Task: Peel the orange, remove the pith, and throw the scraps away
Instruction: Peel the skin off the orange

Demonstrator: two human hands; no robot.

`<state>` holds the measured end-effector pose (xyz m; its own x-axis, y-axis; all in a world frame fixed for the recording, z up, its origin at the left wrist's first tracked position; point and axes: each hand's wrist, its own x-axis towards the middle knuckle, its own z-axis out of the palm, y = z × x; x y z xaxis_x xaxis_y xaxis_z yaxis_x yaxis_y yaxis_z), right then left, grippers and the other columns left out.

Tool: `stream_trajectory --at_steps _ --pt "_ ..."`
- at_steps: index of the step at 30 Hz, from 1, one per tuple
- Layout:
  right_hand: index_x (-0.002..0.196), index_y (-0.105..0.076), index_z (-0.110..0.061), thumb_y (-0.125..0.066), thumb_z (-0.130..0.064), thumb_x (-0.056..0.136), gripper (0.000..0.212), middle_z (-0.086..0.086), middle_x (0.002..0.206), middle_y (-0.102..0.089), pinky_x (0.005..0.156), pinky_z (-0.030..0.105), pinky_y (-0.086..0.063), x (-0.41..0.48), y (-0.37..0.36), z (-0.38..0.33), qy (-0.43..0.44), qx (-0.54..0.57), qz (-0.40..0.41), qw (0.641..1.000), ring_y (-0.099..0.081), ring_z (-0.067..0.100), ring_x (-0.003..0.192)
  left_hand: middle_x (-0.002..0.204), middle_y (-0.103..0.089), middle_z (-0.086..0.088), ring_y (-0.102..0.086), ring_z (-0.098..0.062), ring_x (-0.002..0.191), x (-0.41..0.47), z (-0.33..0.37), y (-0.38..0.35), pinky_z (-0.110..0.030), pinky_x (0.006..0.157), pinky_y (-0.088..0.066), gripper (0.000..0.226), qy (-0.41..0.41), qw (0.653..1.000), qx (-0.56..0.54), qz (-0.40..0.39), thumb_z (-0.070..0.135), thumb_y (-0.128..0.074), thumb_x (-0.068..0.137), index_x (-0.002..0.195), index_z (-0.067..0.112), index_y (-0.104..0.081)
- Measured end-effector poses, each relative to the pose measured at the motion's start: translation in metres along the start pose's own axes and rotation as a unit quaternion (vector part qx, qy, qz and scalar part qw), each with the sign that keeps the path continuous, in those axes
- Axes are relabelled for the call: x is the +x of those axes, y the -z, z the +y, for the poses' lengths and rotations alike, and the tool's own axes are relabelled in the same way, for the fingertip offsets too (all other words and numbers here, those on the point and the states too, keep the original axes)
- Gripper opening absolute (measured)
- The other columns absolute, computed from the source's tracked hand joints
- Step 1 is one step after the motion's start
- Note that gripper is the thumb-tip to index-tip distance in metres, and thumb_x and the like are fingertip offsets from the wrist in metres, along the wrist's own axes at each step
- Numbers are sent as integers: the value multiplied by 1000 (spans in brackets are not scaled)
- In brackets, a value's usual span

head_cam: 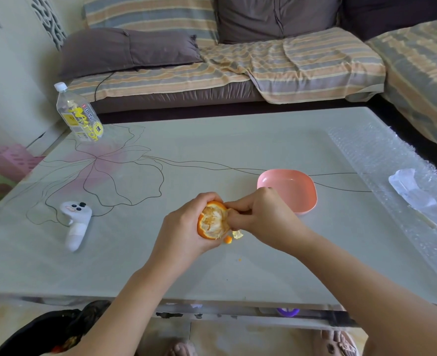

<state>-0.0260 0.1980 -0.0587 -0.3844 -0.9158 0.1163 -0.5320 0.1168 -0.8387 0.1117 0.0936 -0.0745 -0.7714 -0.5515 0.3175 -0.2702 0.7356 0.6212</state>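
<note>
A pale glass counter (212,155) printed with a thin-lined pink flower stands before a dark corner sofa (186,95) draped in orange-and-grey striped covers (302,62) and set with brown-grey cushions (124,51), a pale wall (11,73) at left above a pink-and-green floor mat (4,165), all in soft daylight.

Glossy glass-like tabletop (212,150); on it a smooth pink plastic bowl (305,199), a clear plastic bottle (80,116) and bubble wrap (381,155); behind, a cloth-covered sofa (289,60).
</note>
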Motion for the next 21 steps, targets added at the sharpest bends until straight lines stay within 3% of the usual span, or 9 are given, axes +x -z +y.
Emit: stream_trajectory --at_steps 2,4,6,8,11,15,19,21 --pt "84 -74 -3 -56 -6 79 19 -1 47 -42 45 20 -25 0 -1 0 -24 30 7 999 -27 8 47 84 -60 24 -56 4 81 1 1 1 -8 64 -42 63 -2 1000 0 14 33 -89 54 103 39 -49" --pt "94 -76 -16 -57 -9 83 23 -6 55 -62 51 18 -37 1 0 -3 -48 64 -6 997 -45 4 48 85 -59 25 -54 5 82 1 0 2 -6 64 -41 64 -1 1000 14 24 30 -89 56 104 40 -47" --pt "95 -76 -21 -60 -12 84 21 5 76 -74 63 21 -47 4 2 -4 -80 89 -46 992 -68 11 70 85 -58 25 -51 4 81 1 -1 0 -4 64 -39 65 -6 999 37 28 29 -88 57 105 41 -45" --pt "90 -76 -17 -61 -10 83 18 9 82 -74 67 17 -48 5 5 -5 -106 96 -68 987 -71 14 81 94 -59 19 -47 4 85 0 0 -3 -3 60 -37 65 -21 997 65 22 30 -87 57 104 40 -43" --pt "87 -77 -15 -61 -3 80 21 8 78 -74 63 11 -49 6 5 -7 -133 123 -43 982 -72 11 75 100 -62 12 -48 -4 93 0 2 -6 -2 58 -32 66 -30 995 88 25 31 -86 58 105 38 -40" --pt "91 -77 -13 -62 2 79 24 6 75 -74 68 16 -55 8 4 -9 -160 203 -18 966 -71 12 67 97 -61 11 -50 -7 91 2 3 -6 -7 59 -35 67 -35 994 81 63 26 -88 58 105 36 -41" --pt "89 -75 -7 -55 9 80 27 13 81 -74 72 21 -57 9 3 -9 -196 320 3 927 -71 19 71 102 -57 12 -51 -6 91 3 3 -11 -12 64 -40 69 -20 995 45 91 24 -89 59 109 36 -42" --pt "90 -76 -10 -54 6 80 29 9 79 -74 72 22 -58 9 -2 -9 -181 284 43 941 -71 18 72 104 -55 12 -51 -4 90 5 4 -12 -9 68 -41 69 5 997 7 77 27 -89 58 109 37 -44"
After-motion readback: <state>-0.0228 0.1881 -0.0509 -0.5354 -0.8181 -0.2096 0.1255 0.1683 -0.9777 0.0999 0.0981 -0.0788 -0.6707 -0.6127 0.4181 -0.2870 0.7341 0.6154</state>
